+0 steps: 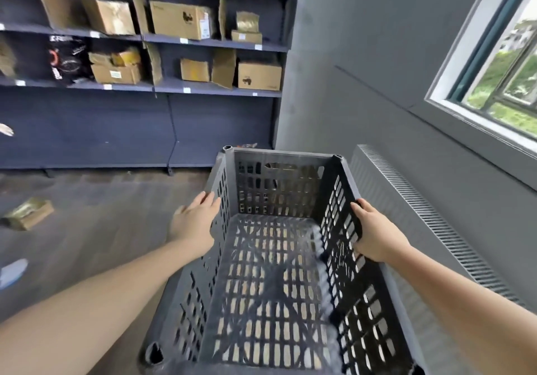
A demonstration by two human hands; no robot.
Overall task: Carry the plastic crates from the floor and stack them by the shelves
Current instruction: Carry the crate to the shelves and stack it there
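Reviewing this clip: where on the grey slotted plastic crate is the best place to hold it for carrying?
The top rims of the grey slotted plastic crate's two long walls, approached from either side, as the left hand and right hand do now. It is open-topped and empty. The far end wall's cut-out handle is an alternative.

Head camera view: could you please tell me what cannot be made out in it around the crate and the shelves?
- Crate: near end cut off by the bottom edge.
- Left hand: its grip is unclear; the fingers lie behind the crate wall.
- Shelf labels: too small to read.
- Package on the floor: blurred by motion.
- Other crates or a stack: none in view.
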